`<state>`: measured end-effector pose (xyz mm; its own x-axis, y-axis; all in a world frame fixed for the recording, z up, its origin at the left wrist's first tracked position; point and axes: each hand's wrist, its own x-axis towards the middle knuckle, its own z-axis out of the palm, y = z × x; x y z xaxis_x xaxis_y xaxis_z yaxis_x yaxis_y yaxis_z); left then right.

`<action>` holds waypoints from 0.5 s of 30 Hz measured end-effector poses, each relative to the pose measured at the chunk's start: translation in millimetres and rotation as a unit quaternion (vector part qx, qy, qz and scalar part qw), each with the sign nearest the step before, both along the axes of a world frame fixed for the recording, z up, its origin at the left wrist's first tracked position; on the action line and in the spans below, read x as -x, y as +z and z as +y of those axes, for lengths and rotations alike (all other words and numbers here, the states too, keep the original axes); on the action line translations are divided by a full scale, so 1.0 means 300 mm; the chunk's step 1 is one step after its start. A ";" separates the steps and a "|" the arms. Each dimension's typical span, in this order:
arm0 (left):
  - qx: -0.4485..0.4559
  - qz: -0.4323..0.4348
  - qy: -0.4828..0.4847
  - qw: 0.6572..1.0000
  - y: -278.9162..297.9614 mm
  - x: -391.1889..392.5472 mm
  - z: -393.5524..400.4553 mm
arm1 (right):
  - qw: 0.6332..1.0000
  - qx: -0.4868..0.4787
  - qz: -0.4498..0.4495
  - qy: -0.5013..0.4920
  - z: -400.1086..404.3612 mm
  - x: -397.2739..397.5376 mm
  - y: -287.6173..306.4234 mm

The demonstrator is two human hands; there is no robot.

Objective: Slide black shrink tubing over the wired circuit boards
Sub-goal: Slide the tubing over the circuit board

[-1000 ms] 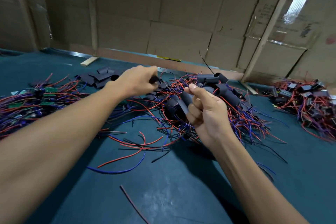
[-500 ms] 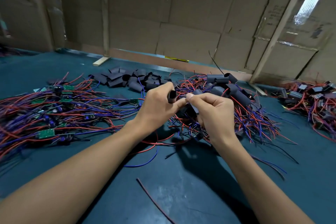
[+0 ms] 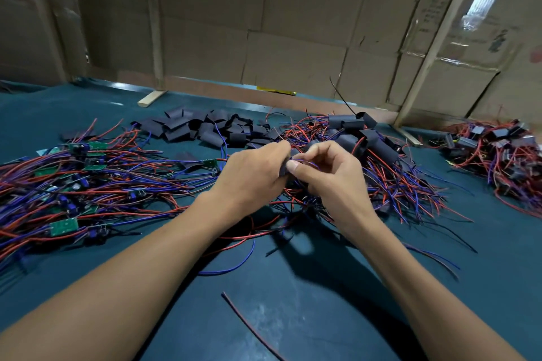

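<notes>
My left hand [image 3: 252,176] and my right hand [image 3: 331,176] meet at the table's middle. Between them sits a short piece of black shrink tubing [image 3: 285,167]; my left fingers curl round it. My right thumb and fingers pinch thin blue wires [image 3: 305,162] at the tubing's mouth. The board on those wires is hidden by my hands. Loose black tubing pieces [image 3: 205,129] lie in a heap behind my hands. Bare green circuit boards [image 3: 64,226] with red and blue wires spread over the left of the table.
A pile of tubed boards with wires [image 3: 366,141] lies right behind my right hand, and another pile [image 3: 498,149] at the far right. Stray wire offcuts [image 3: 249,328] lie on the teal table [image 3: 322,316]. A cardboard wall [image 3: 293,38] closes the back.
My left hand came back from the tubing heap with a black piece and joined my right hand. My right hand shifted its pinch to the blue wires at the tube's end.
</notes>
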<state>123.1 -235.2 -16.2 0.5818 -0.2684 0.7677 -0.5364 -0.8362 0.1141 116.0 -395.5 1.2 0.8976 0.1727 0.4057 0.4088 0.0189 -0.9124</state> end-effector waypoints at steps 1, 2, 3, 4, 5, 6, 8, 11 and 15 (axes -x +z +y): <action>-0.021 -0.006 0.013 1.000 0.001 -0.002 0.007 | 1.000 -0.009 0.021 0.011 -0.001 -0.006 0.003; -0.041 -0.005 0.031 0.999 0.001 -0.007 0.016 | 0.999 -0.017 0.038 0.016 -0.002 -0.010 0.009; -0.059 0.001 0.047 0.997 0.000 -0.014 0.023 | 0.999 -0.021 0.045 0.021 -0.006 -0.016 0.012; -0.067 0.011 0.064 0.996 -0.004 -0.020 0.027 | 0.998 -0.030 0.049 0.032 -0.008 -0.018 0.013; -0.058 0.017 0.074 0.995 -0.007 -0.025 0.030 | 0.997 -0.037 0.050 0.045 -0.009 -0.018 0.013; -0.038 0.023 0.079 0.996 -0.007 -0.030 0.031 | 0.997 -0.033 0.043 0.048 -0.012 -0.018 0.012; 0.018 0.029 0.081 0.996 -0.001 -0.031 0.037 | 0.999 0.034 -0.003 0.009 -0.024 -0.015 0.006; 0.088 0.032 0.100 0.991 0.010 -0.029 0.075 | 0.970 0.220 -0.085 -0.053 -0.051 -0.013 -0.004; 0.100 0.024 0.133 0.986 0.011 -0.031 0.112 | 0.912 0.361 -0.169 -0.101 -0.055 -0.009 -0.022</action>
<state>132.5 -201.5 -12.8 0.6486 0.0525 0.7593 -0.2910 -0.9047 0.3111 118.7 -412.0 -5.4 0.7860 0.3487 0.5105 0.5967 -0.6437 -0.4791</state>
